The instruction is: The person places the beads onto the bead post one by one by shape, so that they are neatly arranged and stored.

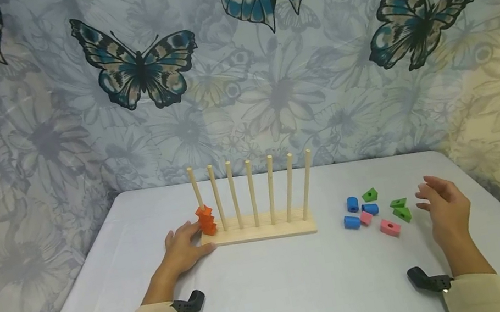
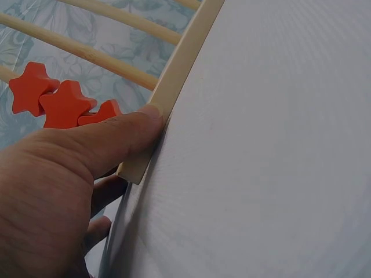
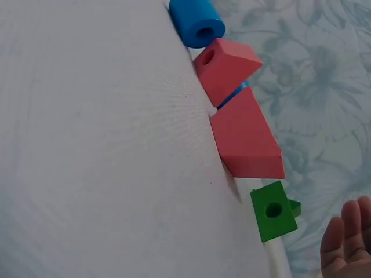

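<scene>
My left hand point(image 1: 184, 251) grips the left end of a wooden peg stand point(image 1: 264, 234), thumb along its front edge and other fingers behind the end. Orange star beads point(image 1: 206, 221) are stacked on the leftmost peg, beside that hand; in the left wrist view three orange stars point(image 2: 65, 104) show above the thumb. My right hand point(image 1: 447, 207) is held with loosely bent fingers and nothing in them, right of the loose blocks. Nearest to it are green triangular blocks point(image 1: 402, 214). Pink blocks point(image 1: 390, 227) and blue cylinders point(image 1: 352, 222) lie farther left.
The other upright pegs point(image 1: 252, 192) of the stand are bare. A white-covered table point(image 1: 279, 296) carries everything, and a butterfly-patterned wall covering point(image 1: 278, 89) stands behind its far edge. In the right wrist view, a green block point(image 3: 261, 223) sits close to the fingertips.
</scene>
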A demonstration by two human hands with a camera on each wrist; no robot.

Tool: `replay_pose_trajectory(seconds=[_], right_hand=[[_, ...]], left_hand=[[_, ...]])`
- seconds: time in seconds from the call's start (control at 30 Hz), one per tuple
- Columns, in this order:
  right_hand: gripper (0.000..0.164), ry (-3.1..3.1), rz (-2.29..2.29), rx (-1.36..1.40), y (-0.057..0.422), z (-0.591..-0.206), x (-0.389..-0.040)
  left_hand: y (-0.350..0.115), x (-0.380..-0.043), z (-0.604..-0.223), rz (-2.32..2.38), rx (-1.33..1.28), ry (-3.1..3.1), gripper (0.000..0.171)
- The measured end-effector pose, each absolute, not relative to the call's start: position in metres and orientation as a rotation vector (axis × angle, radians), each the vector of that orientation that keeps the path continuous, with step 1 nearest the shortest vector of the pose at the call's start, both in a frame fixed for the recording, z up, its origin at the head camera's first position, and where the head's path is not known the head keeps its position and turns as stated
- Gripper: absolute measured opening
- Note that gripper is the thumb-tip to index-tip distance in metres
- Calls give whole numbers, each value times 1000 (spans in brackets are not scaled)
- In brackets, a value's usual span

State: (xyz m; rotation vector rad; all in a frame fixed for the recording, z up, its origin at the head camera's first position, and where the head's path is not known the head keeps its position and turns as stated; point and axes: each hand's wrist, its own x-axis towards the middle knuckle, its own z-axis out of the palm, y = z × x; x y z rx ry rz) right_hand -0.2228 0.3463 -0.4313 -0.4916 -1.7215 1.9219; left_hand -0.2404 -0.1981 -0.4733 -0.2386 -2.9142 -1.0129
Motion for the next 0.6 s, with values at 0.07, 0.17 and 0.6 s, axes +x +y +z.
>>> replay_pose_trajectory(seconds=[0.07,0.17,0.6], right_hand=[[25,-1781,1911,-525,350,-435,-223],[34,-1940,1832,-594,353,-443,-224],[54,-2596,1232,-550,361,-465,-222]], left_hand=[[-198,-241,-474,-1006,-239,-2917,73],[-200,-242,-473,-991,-244,-2920,73],[-199,-243,-476,-1011,-235,-2928,73]])
